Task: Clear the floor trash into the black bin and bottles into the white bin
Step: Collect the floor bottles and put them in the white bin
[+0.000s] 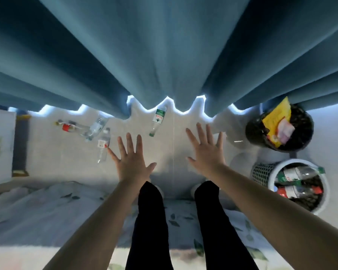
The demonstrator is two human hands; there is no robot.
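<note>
Both arms are out in front, palms down, over the pale floor (170, 152) below the blue curtain (164, 55). The left hand (132, 162) is spread wide, fingers straight, nothing in it. The right hand (205, 152) is the same, fanned out and empty, and it sits a little nearer the curtain than the left one.

Right at the curtain's hem, about mid-way along it, lies a green-labelled bottle (158, 118), its base tucked under the fabric and its cap pointing away from the curtain, between the two hands. Towards the curtain's left end there is a small scatter. A bottle with a red-and-white label (103, 145) is the farthest out from the hem, just beside the left hand's little finger. A clear crumpled bottle (97, 126) lies closer in. A red-labelled bottle (68, 127) lies flat beyond that.

At the curtain's right end the black bin (252, 131) stands partly under the hem, with a yellow packet (275, 117) and a pink wrapper (286, 131) sticking out of it. The white bin (261, 172), with mesh sides, stands farther out from the curtain, just beside the black one, and several bottles (293, 174) are piled inside it.

The person's legs in black trousers (150, 211) point towards the curtain, coming off a leaf-print bedsheet (47, 207). A white cabinet (0, 145) stands past the curtain's left end.
</note>
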